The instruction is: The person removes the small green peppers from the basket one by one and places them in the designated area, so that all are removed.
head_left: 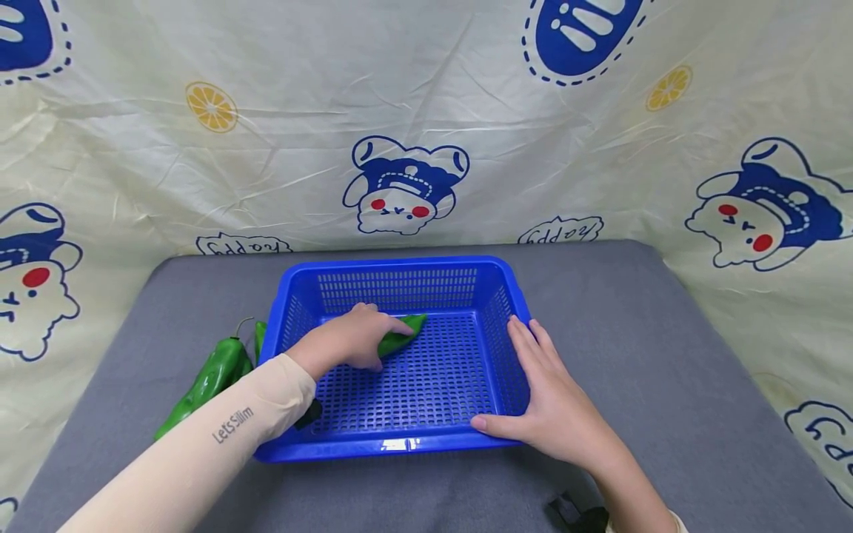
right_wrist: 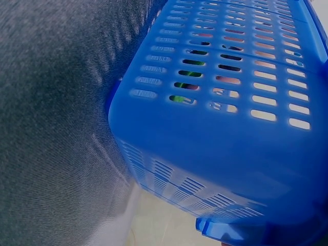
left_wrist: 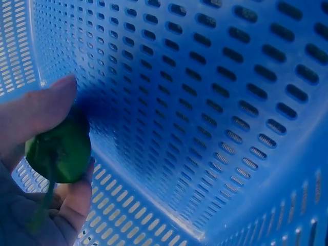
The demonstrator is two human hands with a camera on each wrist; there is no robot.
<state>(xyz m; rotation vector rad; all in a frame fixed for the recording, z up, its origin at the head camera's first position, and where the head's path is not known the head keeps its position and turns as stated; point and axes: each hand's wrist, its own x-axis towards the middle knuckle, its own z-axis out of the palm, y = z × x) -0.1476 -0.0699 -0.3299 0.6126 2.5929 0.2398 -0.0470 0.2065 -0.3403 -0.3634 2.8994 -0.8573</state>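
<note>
A blue slotted plastic basket [head_left: 426,442] stands on the grey cloth-covered table. Inside it, near its back left, my left hand [head_left: 353,334] grips a green pepper [head_left: 402,337], whose pointed end shows to the right. In the left wrist view the thumb and fingers curl round the pepper [left_wrist: 64,154], its stem towards the palm. My right hand [head_left: 556,400] rests on the basket's right front corner, fingers straight along the right rim and thumb on the front rim. The right wrist view shows the basket's outer wall [right_wrist: 205,148], with green visible through its slots.
Left of the basket lie more green peppers [head_left: 212,377], partly hidden by my left sleeve [head_left: 226,437] and the basket's rim. A patterned cream sheet [head_left: 426,89] hangs behind the table and along its sides.
</note>
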